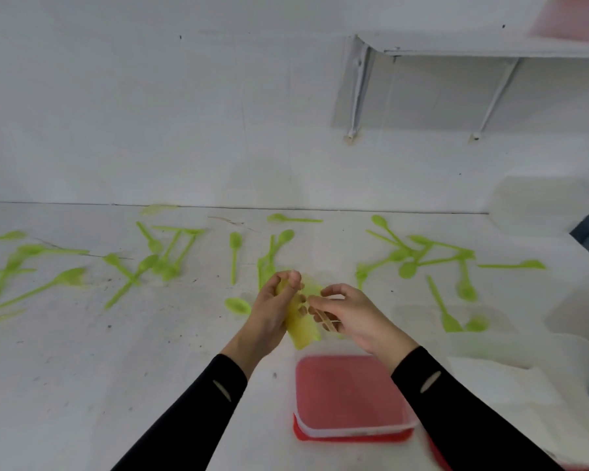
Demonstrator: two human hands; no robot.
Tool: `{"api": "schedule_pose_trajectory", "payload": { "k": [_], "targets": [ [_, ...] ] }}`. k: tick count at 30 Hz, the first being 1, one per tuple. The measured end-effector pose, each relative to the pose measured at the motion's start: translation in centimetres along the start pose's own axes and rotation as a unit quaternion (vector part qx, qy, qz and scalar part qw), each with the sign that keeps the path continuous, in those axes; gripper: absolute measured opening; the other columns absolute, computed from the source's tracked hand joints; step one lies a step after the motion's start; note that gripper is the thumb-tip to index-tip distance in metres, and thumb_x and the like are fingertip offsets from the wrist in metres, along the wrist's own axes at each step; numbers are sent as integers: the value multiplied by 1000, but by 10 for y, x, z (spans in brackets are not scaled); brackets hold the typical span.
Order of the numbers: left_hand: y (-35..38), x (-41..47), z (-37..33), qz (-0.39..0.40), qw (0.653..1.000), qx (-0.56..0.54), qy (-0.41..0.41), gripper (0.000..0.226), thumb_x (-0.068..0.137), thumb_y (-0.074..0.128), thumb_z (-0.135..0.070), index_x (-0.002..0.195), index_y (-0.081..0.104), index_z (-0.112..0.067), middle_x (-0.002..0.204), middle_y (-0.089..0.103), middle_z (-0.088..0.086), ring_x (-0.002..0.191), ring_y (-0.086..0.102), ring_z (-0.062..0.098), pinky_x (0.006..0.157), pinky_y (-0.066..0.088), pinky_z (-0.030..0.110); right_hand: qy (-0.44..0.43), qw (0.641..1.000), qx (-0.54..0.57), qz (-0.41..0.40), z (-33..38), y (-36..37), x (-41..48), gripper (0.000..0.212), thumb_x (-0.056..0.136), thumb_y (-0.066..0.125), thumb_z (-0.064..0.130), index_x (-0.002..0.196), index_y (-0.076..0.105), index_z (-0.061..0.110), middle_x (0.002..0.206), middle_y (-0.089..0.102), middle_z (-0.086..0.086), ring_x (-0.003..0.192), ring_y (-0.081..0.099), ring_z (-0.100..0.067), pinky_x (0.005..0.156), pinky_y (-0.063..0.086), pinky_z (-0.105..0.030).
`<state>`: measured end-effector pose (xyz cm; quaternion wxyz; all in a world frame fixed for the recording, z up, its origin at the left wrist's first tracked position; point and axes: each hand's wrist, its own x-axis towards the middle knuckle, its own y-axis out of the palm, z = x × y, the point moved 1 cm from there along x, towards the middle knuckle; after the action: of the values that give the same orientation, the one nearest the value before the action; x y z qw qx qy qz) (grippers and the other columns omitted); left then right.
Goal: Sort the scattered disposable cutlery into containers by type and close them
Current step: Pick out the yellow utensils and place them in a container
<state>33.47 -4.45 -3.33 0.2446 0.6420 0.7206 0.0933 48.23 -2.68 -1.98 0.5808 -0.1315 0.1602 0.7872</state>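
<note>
Bundle [301,329] of yellow-green cutlery sits in the left hand [272,307], just beyond the far edge of the red container [347,392]. Motion blur hides whether it is spoons, forks or both. Left fingers curl round the bundle's upper half. Its long axis runs from far-left of the container down toward the container's far-left corner, and the lower end hangs free above the table [116,351].

Right hand [354,317] is level with the left, just right of the bundle. Thumb and forefinger pinch a thin tan band [325,321] drawn against the bundle; probably a rubber band, not certain.

Judgement: the right hand is the working one, and the band would have to slide along the long axis toward the free lower end. Room is open there, with the container top directly below. Cannot tell whether the container's lid is on.

Loose spoons [233,256] lie scattered well beyond the container, to both sides, none touching either hand.
</note>
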Motion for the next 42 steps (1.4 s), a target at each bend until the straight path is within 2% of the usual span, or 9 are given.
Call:
{"api": "schedule_pose_trajectory", "payload": {
  "k": [3,8,14,19,23,28,34,38,42],
  "targets": [
    [0,-5,5,8,999,41,2,22,84,72,-19,98,56,-12,91,61,9,66,59,18,59,50,28,-41,994,-102,23,-1,1,-2,16,85,75,20,88,62,12,79,72,-1,68,60,-12,58,47,-20],
    [-20,-6,-1,-78,996,23,37,14,93,62,-4,99,56,-14,101,65,11,73,60,15,63,49,28,-36,968,-249,7,22,-33,26,19,96,59,26,106,66,11,98,67,0,72,59,-10,59,48,-21],
    [-38,-8,-20,-119,990,-38,59,12,98,49,-2,97,55,-13,82,54,7,61,56,20,64,57,36,-86,899,-428,-32,1,-33,72,15,94,58,21,101,67,13,90,61,3,91,61,-19,74,44,-24],
    [-50,-10,-28,-151,987,-26,56,6,94,63,-14,97,57,-13,82,51,4,62,52,16,56,54,29,-152,846,-512,14,-21,4,101,35,95,56,23,129,63,17,127,57,-8,123,51,-25,101,42,-32],
    [-58,-19,-27,-132,990,17,41,27,88,69,-9,113,61,-15,85,56,6,70,53,19,61,55,27,-142,831,-537,-35,-28,10,117,31,95,55,29,123,65,20,122,57,-5,122,47,-25,93,43,-32],
    [-62,-21,-25,-152,987,-20,53,20,92,65,-15,111,63,-10,92,59,11,72,65,25,62,57,28,-163,892,-415,-76,-16,5,117,17,94,60,28,96,71,14,108,64,-6,107,56,-24,82,41,-26],
    [-39,-15,-23,-96,994,-22,53,35,86,66,-14,119,56,-8,98,65,12,90,70,35,74,60,35,-204,955,-190,-98,34,8,71,18,93,64,29,96,70,12,89,67,5,81,60,-8,67,42,-8],
    [-6,-15,-20,-4,999,-23,33,47,81,65,-22,126,55,-11,114,69,16,95,70,38,73,59,37,-191,965,-175,-31,24,17,40,16,88,72,33,86,72,17,86,68,6,71,66,-8,70,54,-24],
    [18,-15,-12,32,999,24,12,44,86,67,-24,129,58,-20,114,68,17,89,65,30,70,57,36,-216,953,-189,-98,9,7,18,10,86,73,31,84,63,28,102,55,3,71,67,-20,67,60,-42]
  ]
}}
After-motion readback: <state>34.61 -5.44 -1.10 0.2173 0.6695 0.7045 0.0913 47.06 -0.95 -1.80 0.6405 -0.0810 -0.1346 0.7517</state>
